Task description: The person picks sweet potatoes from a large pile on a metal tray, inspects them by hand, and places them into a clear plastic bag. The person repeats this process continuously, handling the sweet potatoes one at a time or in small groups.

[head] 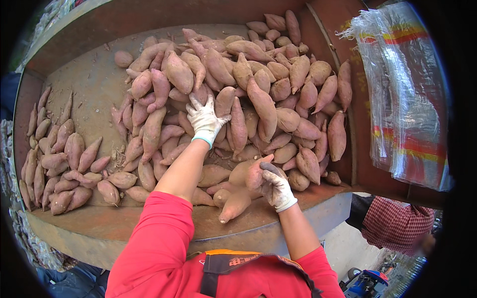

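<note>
My left hand (205, 118), in a white knit glove, rests on the heap of sweet potatoes with its fingers spread. A short brown sweet potato (225, 100) lies against it between thumb and forefinger, and the fingertips touch another one beyond. Closer to me, my gloved right hand (277, 186), dirty at the fingertips, grips a pinkish sweet potato (255, 175) near the front rim. Below that one, several sweet potatoes sit at the front edge, among them a pale one (235, 206) that points toward me.
The sweet potatoes lie in a large metal trough (111, 223) with raised walls. A separate group of smaller ones (74, 149) is at the left end. Clear plastic woven sacks (406, 100) hang over the right wall. A person in a checked garment (397, 223) is at lower right.
</note>
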A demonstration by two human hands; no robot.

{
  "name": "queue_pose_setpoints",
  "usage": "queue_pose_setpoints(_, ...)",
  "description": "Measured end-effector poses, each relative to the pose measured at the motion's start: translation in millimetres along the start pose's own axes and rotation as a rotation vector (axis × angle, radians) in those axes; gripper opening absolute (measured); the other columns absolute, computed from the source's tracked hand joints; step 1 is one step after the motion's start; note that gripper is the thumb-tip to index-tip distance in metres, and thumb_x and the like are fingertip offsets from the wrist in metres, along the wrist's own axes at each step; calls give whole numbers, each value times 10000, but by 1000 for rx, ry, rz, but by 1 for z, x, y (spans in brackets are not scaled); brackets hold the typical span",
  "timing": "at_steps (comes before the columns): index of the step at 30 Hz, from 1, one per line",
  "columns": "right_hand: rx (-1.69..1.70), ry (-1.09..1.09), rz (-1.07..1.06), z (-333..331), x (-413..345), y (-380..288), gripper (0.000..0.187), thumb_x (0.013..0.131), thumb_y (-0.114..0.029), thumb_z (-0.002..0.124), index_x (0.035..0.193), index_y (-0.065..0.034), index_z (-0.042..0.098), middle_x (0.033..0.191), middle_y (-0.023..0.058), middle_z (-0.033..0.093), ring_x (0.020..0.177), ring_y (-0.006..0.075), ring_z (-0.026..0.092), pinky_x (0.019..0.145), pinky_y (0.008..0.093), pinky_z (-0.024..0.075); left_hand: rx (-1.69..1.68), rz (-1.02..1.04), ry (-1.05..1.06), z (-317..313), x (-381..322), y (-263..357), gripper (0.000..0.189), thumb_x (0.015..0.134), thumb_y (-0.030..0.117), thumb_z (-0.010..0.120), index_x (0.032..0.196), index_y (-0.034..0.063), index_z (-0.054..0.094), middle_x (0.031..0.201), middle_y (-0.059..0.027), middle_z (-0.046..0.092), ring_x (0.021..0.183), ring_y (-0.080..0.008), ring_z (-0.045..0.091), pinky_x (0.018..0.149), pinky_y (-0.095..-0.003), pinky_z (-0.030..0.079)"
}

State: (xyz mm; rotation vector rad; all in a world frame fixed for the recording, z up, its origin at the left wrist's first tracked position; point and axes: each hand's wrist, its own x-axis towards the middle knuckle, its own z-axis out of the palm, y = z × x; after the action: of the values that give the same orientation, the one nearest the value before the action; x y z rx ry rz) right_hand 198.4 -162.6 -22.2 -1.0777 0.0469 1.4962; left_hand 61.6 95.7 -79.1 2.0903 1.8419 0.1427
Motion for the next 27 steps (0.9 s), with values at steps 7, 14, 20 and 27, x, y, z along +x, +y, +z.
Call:
queue_pose_setpoints(7,-32,6,26,2,-3,5,237,912,-141,679,1147,-106,676,1158,16,666,1080,183,603,894,400,532,-112,140,-9,-1,3,-14,775,626,538,824,1287,191,617,1563,-308,116,1234,-516,424,1029,-469,460)
queue_pose_setpoints(14,-102,3,-37,17,-12,4,237,911,-168,687,1140,-109,680,1146,1,662,1091,176,586,912,405,518,-87,150,60,12,-8,-21,665,590,422,884,1159,163,658,1567,-303,116,1223,-484,440,1015,-455,476)
queue_pose_setpoints(20,-106,-20,-144,0,-34,-3,261,913,-160,678,1168,-101,671,1204,8,656,1141,160,576,991,347,457,-745,46,-228,-21,-5,-40,656,642,496,863,1083,43,689,1410,-221,353,1205,-334,513,1021,-406,450)
queue_pose_setpoints(27,1,-91,-147,17,-59,-7,335,924,-254,685,1223,-111,643,1227,-4,618,1176,182,548,982,435,477,-2136,100,-1108,-87,-104,-57,742,686,758,699,1010,91,683,921,-87,682,1121,-420,545,780,-409,512)
